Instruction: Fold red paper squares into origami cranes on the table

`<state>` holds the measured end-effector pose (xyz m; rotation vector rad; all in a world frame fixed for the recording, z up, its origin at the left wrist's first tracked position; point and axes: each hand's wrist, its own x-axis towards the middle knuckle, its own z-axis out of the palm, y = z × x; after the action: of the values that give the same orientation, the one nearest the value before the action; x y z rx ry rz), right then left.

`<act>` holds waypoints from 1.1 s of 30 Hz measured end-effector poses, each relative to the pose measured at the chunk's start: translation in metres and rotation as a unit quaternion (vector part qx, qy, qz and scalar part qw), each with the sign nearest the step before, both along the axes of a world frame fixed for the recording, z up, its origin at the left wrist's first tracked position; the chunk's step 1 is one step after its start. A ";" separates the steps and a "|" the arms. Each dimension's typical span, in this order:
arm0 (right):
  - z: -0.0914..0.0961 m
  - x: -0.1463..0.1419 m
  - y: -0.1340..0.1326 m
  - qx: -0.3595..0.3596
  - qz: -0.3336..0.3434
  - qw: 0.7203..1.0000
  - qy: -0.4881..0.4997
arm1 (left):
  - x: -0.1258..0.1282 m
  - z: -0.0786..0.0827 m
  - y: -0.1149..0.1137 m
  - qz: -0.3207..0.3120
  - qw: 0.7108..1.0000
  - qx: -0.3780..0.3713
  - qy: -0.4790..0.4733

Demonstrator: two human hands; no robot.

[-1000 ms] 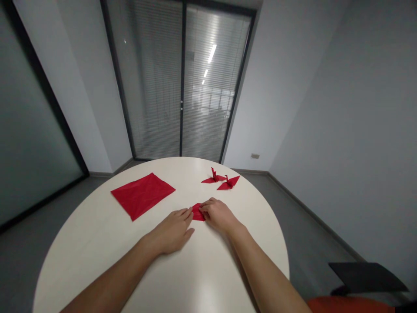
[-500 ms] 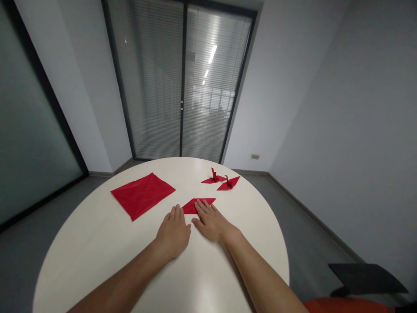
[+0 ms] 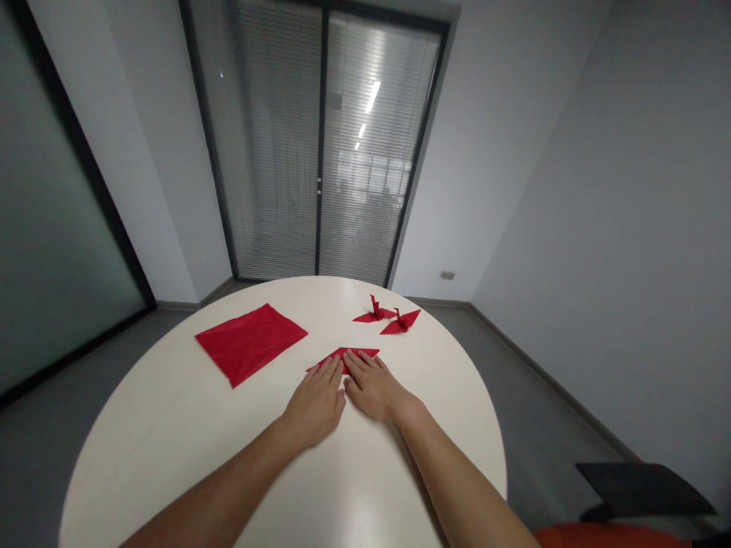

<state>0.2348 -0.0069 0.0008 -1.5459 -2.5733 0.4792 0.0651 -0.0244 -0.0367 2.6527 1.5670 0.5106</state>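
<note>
Covering fingers: those of the left hand (image 3: pixel 317 402) and right hand (image 3: pixel 372 387) hide the middle and much of the near edge of the folded red paper (image 3: pixel 341 351); its layers are too fine to make out.
Grip: both hands unclenched, fingers extended and laid flat over the paper rather than clamped.
Folded paper: on the round white desk (image 3: pixel 171 449), beneath both sets of fingertips, its left point, far edge and right point showing past them.
Hands: palms down, side by side, tilted inward, thumbs near each other.
Forearms: the left forearm (image 3: pixel 228 483) and right forearm (image 3: pixel 457 472) converge from the bottom edge, which cuts them off.
Red sheet: a creased red sheet (image 3: pixel 251 344) lies flat, left of the hands.
Cranes: one paper crane (image 3: pixel 375 313) and another crane (image 3: pixel 402 323) stand beyond the right hand, close together.
Chair: an orange seat (image 3: pixel 611 535), bottom right, is mostly cut off.
</note>
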 end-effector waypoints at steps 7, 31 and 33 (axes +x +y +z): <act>-0.005 0.013 0.008 -0.048 -0.050 0.997 -0.022 | -0.005 0.006 -0.002 0.009 0.999 -0.034 0.011; -0.005 0.021 0.016 0.133 0.094 0.983 0.084 | -0.015 0.016 0.007 -0.031 0.997 0.002 -0.077; -0.005 0.021 0.016 0.145 0.104 0.980 0.090 | -0.016 0.017 0.008 -0.032 0.997 0.001 -0.075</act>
<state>0.2563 0.0094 -0.0044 -1.0949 -2.5384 0.2332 0.0486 -0.0166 -0.0201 2.5875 1.4352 0.6909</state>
